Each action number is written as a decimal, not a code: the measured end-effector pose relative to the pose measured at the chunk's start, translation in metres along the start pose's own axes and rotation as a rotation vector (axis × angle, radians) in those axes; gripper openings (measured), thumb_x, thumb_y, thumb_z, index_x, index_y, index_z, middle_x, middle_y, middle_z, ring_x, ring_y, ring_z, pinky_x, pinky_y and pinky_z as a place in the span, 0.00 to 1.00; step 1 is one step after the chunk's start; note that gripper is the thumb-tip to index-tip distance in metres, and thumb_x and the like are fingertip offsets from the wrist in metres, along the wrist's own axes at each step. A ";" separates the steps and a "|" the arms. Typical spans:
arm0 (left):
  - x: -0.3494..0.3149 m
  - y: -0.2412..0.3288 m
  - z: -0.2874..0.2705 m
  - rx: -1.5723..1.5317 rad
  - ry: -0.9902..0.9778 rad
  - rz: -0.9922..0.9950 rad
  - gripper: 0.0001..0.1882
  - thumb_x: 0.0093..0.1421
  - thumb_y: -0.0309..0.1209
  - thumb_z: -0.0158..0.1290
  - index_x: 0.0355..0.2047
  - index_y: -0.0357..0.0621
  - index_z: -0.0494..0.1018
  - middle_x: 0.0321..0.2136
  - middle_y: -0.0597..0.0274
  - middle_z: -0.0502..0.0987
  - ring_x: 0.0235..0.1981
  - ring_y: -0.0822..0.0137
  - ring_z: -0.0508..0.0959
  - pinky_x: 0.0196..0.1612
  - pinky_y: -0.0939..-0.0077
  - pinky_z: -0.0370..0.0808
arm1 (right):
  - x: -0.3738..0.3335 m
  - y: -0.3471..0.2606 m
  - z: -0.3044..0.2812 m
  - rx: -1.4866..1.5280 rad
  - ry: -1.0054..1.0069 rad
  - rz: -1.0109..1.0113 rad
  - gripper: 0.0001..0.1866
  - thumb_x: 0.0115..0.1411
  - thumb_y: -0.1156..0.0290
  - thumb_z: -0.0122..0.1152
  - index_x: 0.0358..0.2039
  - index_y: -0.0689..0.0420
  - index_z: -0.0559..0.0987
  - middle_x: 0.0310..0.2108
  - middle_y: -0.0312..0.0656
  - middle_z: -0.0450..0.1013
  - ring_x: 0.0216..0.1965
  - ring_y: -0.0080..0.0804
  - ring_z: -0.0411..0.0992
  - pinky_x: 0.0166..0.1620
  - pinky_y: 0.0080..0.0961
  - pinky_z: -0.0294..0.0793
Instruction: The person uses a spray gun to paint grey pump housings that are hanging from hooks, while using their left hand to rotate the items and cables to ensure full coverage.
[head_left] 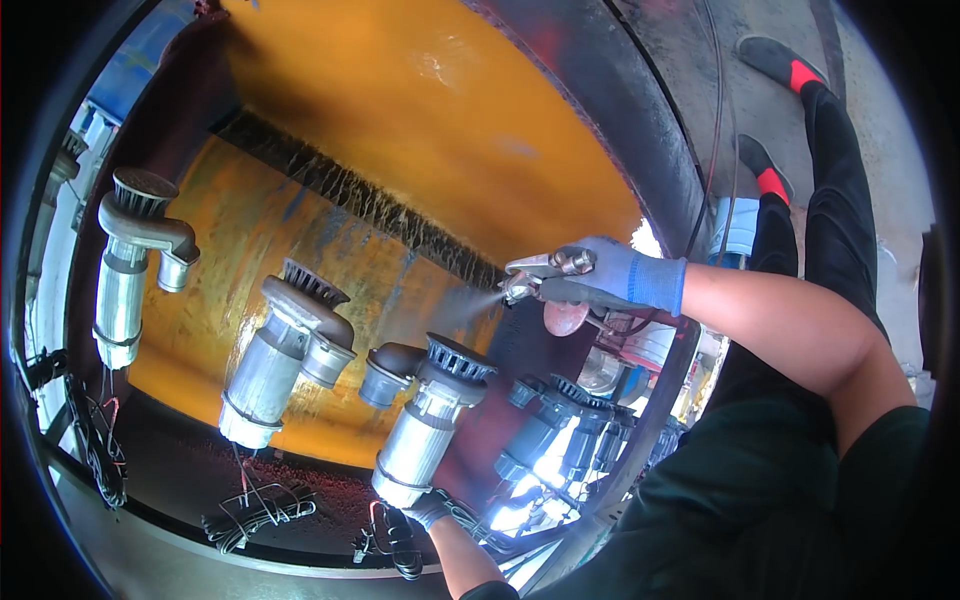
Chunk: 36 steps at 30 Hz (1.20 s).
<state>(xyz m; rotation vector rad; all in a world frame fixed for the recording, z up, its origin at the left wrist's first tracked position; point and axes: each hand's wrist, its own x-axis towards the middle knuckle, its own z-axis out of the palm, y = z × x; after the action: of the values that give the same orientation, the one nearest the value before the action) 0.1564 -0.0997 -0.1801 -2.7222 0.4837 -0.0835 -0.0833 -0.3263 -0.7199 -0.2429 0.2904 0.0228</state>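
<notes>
My right hand (610, 272), in a blue-grey glove, is closed around a metal spray gun (520, 285). A pale mist fans out leftward and down from its nozzle, above the nearest pump. That pump (418, 445) has a silver cylindrical body, a dark slotted top and a grey elbow outlet. My left hand (430, 508), also gloved, grips the pump's lower end; some of its fingers are hidden behind it. To the left stand a second pump (268, 375) and a third pump (122, 285), both with brownish-grey tops and silver bodies.
Behind the pumps rises a yellow-orange booth wall (400, 110), stained and dripping along a dark slot. Coiled black cables (258, 515) hang below the pumps. Several dark grey pumps (540, 435) stand at right. A hose (718, 130) runs near my feet, beside a light-blue bucket (737, 228).
</notes>
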 end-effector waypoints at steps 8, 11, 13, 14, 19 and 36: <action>0.003 0.047 0.024 0.489 0.128 0.393 0.22 0.57 0.25 0.64 0.53 0.33 0.78 0.45 0.51 0.84 0.45 0.58 0.84 0.50 0.65 0.81 | -0.015 -0.024 -0.004 -0.660 -0.264 0.059 0.17 0.62 0.56 0.72 0.38 0.59 0.84 0.29 0.46 0.81 0.32 0.40 0.80 0.37 0.34 0.76; 0.008 0.026 0.020 0.447 0.074 0.274 0.27 0.56 0.27 0.65 0.56 0.34 0.76 0.48 0.52 0.83 0.48 0.59 0.83 0.52 0.66 0.80 | -0.027 -0.028 0.015 -0.677 0.026 -0.235 0.23 0.63 0.44 0.68 0.35 0.54 0.82 0.28 0.45 0.79 0.34 0.46 0.80 0.39 0.42 0.76; 0.010 0.017 0.020 0.444 0.035 0.217 0.30 0.55 0.28 0.66 0.59 0.36 0.74 0.51 0.53 0.82 0.50 0.60 0.83 0.54 0.67 0.79 | -0.032 -0.042 0.026 -0.594 0.046 -0.282 0.21 0.63 0.47 0.68 0.37 0.54 0.81 0.29 0.46 0.78 0.34 0.48 0.80 0.39 0.43 0.76; 0.006 0.022 0.022 0.482 0.036 0.238 0.32 0.55 0.30 0.67 0.60 0.39 0.74 0.53 0.56 0.81 0.52 0.61 0.82 0.57 0.68 0.78 | -0.034 -0.049 0.032 -0.535 0.028 -0.305 0.21 0.63 0.47 0.68 0.38 0.54 0.81 0.29 0.46 0.79 0.35 0.48 0.80 0.39 0.43 0.77; 0.008 -0.055 0.018 0.575 -0.035 0.291 0.40 0.59 0.38 0.66 0.70 0.45 0.66 0.66 0.59 0.73 0.66 0.64 0.73 0.68 0.72 0.69 | -0.037 -0.083 0.051 -0.668 -0.242 -0.048 0.22 0.63 0.45 0.69 0.39 0.54 0.81 0.30 0.47 0.80 0.37 0.48 0.81 0.41 0.42 0.77; -0.003 -0.111 -0.004 -0.647 -0.360 -0.175 0.33 0.70 0.41 0.50 0.70 0.38 0.62 0.67 0.50 0.71 0.66 0.55 0.72 0.68 0.60 0.65 | -0.048 -0.100 0.087 -0.913 -0.130 -0.195 0.21 0.64 0.48 0.65 0.38 0.55 0.81 0.32 0.51 0.79 0.39 0.52 0.81 0.43 0.47 0.78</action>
<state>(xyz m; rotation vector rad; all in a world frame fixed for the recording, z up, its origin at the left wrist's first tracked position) 0.1884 -0.0032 -0.1351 -3.2897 0.1808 0.6087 -0.0994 -0.4019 -0.6015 -1.1711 0.1081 -0.0234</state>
